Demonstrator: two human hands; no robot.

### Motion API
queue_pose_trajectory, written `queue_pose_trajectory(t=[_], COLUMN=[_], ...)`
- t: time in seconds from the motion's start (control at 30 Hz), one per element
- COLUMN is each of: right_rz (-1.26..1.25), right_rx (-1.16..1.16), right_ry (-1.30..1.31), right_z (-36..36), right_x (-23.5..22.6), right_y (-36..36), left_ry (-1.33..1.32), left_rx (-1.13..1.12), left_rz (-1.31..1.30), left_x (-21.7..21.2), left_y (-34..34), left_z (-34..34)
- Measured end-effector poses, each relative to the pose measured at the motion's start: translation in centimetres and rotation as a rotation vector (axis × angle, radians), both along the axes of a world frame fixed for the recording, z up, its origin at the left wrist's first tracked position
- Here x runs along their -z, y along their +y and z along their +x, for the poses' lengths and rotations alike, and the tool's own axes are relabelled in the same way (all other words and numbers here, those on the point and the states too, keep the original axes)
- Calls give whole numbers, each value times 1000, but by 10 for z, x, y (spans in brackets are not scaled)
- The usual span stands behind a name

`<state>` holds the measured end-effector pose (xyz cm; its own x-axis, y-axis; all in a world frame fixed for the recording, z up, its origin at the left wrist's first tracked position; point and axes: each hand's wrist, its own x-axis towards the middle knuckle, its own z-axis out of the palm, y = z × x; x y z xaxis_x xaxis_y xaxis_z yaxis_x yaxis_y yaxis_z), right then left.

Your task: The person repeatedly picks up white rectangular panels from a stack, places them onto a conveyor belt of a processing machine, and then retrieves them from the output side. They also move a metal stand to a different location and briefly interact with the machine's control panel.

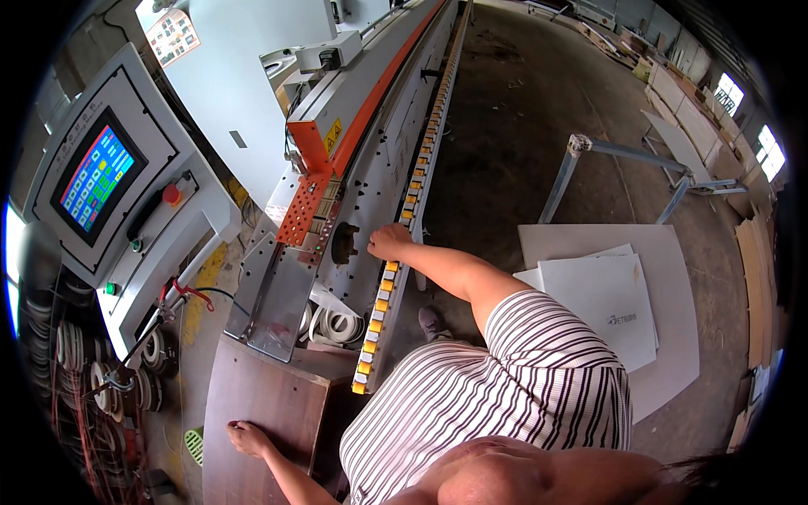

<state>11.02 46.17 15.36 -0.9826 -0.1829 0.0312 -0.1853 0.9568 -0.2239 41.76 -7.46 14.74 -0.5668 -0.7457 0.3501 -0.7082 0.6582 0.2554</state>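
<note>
Head view: we note the right hand resting, fingers curled and holding nothing, on the conveyor track at 12 o'clock. The left hand lies flat and spread on the brown panel at 7 o'clock. We advise keeping fingers off the yellow pads.

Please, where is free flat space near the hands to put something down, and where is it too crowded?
The dark brown wooden board is bare between the left hand and the metal infeed plate. The white panel stack at right has open top. Crowded: around the right hand, on the yellow-and-white roller track, and the white tape coils.
</note>
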Motion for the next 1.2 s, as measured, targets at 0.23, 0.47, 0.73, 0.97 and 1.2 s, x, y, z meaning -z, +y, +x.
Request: queue_pose_trajectory(t=[0.23,0.47,0.73,0.97,1.2], right_rz=[12,24,-39,8,46], right_rx=[3,-3,12,-1,5], right_ry=[-17,-28,-15,-49,-47], right_z=[1,-1,1,-1,-3], right_x=[-3,-2,-4,-4,1], right_y=[-1,-1,-1,1,2], left_ry=[-48,-50,-40,-51,-24], left_rx=[-28,-29,-23,-21,5], left_rz=[22,15,38,37,22], left_x=[1,-3,-8,-9,-6], left_y=[-1,2,7,9,9], left_z=[0,0,0,-1,-1])
